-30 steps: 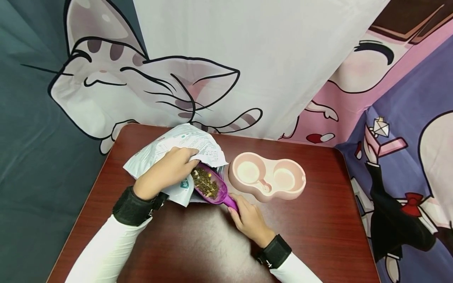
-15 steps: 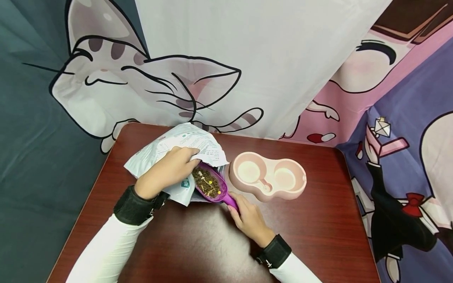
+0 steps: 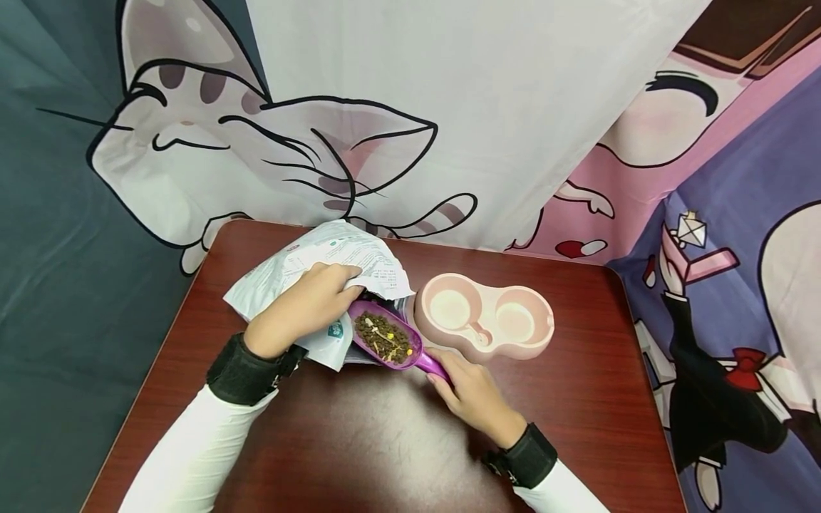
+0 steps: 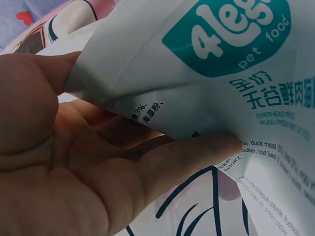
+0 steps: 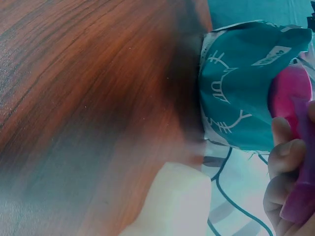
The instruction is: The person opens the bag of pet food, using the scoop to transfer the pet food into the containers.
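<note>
A white and teal pet food bag [image 3: 349,246] lies on its side on the table, its mouth facing right. My left hand [image 3: 308,303] pinches the upper edge of that mouth; in the left wrist view, thumb and fingers lie on either side of the bag's film [image 4: 197,93]. My right hand [image 3: 474,399] grips the handle of a purple scoop [image 3: 415,349]. Brown kibble [image 3: 383,338] with yellow and pale bits fills the scoop. The scoop's front end is at the bag's mouth, partly under the left hand. In the right wrist view, fingers [image 5: 285,162] curl round the handle.
A pink double pet bowl [image 3: 489,310] stands right of the bag, close beside the scoop. Both its hollows show pale bottoms. The brown table [image 3: 359,456] meets a printed cloth backdrop [image 3: 513,107] along its far edge.
My right hand has drawn the scoop a little rightward out of the bag, so more of it and its kibble shows. The left hand keeps its place on the bag.
</note>
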`<state>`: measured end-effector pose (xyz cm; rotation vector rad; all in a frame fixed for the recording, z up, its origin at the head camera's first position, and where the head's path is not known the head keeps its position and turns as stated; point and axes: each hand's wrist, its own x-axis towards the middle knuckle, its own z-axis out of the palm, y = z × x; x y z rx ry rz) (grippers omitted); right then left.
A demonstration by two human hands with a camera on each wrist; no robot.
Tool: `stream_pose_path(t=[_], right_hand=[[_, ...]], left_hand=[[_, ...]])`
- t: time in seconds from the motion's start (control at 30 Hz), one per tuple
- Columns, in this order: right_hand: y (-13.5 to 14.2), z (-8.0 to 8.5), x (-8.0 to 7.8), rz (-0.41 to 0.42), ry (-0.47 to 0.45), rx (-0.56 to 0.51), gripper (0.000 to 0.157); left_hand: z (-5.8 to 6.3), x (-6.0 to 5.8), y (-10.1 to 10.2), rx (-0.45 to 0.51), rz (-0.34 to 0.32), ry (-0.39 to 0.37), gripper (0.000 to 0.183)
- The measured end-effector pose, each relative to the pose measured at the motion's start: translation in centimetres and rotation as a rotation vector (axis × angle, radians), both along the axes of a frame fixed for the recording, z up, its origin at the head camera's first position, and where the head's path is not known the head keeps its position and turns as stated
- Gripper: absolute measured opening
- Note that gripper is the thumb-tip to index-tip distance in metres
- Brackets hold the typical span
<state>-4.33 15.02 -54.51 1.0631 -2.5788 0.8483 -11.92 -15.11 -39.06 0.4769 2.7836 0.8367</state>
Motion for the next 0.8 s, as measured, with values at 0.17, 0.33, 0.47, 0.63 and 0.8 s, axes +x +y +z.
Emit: stream_pose_path(t=[0.17, 0.33, 0.47, 0.63, 0.8], right_hand=[[0.9, 0.7, 0.4, -0.011, -0.004, 0.010, 0.037], [2.0, 1.5, 0.6, -0.014, -0.019, 0.033, 0.038], [3.2, 2.1, 0.6, -0.024, -0.005, 0.051, 0.037], [5.0, 2.4, 0.7, -0.049, 0.006, 0.067, 0.036], [6.9, 3.0, 0.9, -0.081, 0.011, 0.082, 0.036]], left_hand=[[0.1, 0.0, 0.1, 0.009, -0.009, 0.004, 0.029], [0.1, 0.1, 0.0, 0.014, 0.007, -0.003, 0.033], [-0.2, 0.2, -0.1, 0.010, 0.023, 0.002, 0.039], [-0.6, 0.4, -0.3, 0.023, 0.033, 0.022, 0.040], [-0.8, 0.7, -0.4, 0.051, 0.047, 0.043, 0.038]])
